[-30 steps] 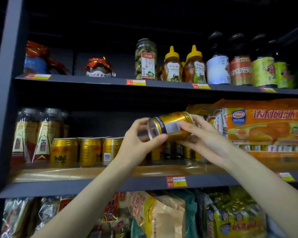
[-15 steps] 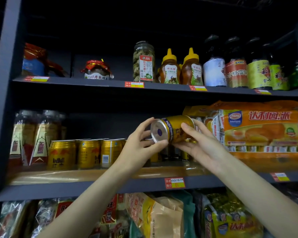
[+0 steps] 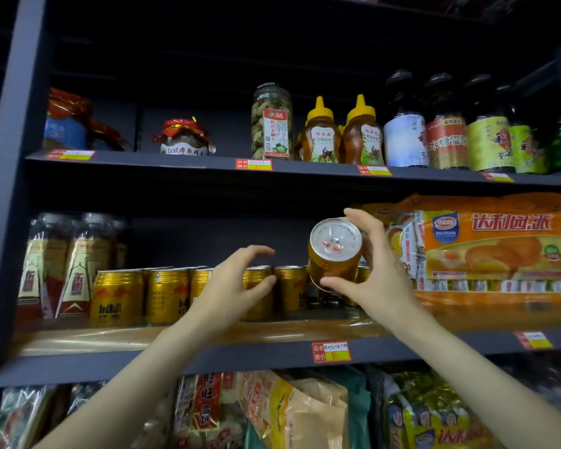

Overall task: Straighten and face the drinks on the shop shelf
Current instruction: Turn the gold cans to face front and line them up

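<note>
My right hand (image 3: 374,280) grips a gold drink can (image 3: 334,254) above the middle shelf (image 3: 175,361), tilted so its silver top faces me. A row of gold Red Bull cans (image 3: 117,298) stands on that shelf from left to centre. My left hand (image 3: 237,286) hovers in front of that row with fingers spread and curved, holding nothing. Whether it touches the cans behind it is unclear. Two tall bottles (image 3: 55,270) with cream and red labels stand at the row's left end.
Orange cake packs (image 3: 496,244) fill the shelf right of the cans. The upper shelf (image 3: 305,168) carries jars, two honey bottles (image 3: 340,134) and dark bottles (image 3: 444,134). Snack bags (image 3: 292,413) crowd the shelf below. A dark upright post (image 3: 10,189) bounds the left side.
My left hand has let go of the can and dropped left toward the row. My right hand alone now holds the can, turned more upright with its top toward me.
</note>
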